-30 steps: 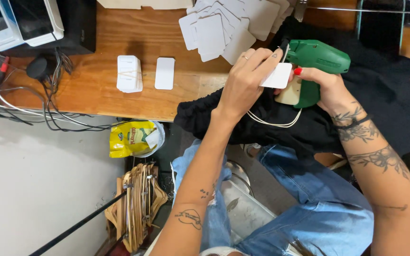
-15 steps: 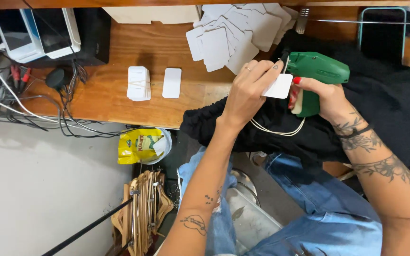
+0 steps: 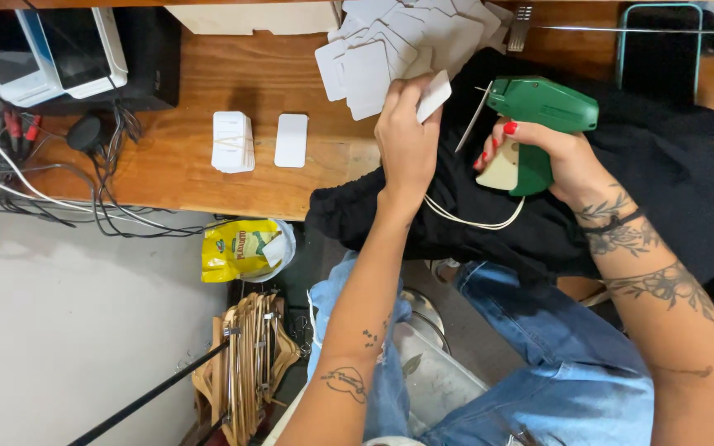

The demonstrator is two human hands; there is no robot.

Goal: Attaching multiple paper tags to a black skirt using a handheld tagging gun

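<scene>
— Where is the white tag [image 3: 434, 95] sitting in relation to the fingers?

— It is sticking out from the top of the left hand [image 3: 406, 142], pinched at its lower end between the fingertips, so most of the card is showing above and to the right of the knuckles. It is hovering over the black garment [image 3: 671, 165], just at the garment's upper left edge.

— And the other hand?

— The right hand [image 3: 549, 157] is wrapping around the grip of the green tagging gun [image 3: 539, 116], fingers closed on the cream trigger, red nails showing. The gun is lying over the black garment, right of the tag, and its thin needle is pointing down-left toward the left hand without touching the card.

— Are the tag and the needle apart?

— Yes, a small gap is showing between them; the needle tip is ending near the left hand's knuckles.

— What is lying around the garment?

— A cream drawstring [image 3: 473, 221] is looping across its lower part, below both hands. Up-left of the garment, a loose pile of white tags [image 3: 373, 58] is spreading on the wooden table [image 3: 175, 165]. Further left of the garment, a banded stack of tags [image 3: 232, 142] and a single tag [image 3: 291, 140] are lying side by side. Below the garment's left corner, a yellow packet [image 3: 237, 249] is sitting off the table edge, with wooden hangers [image 3: 249, 363] beneath it.
</scene>
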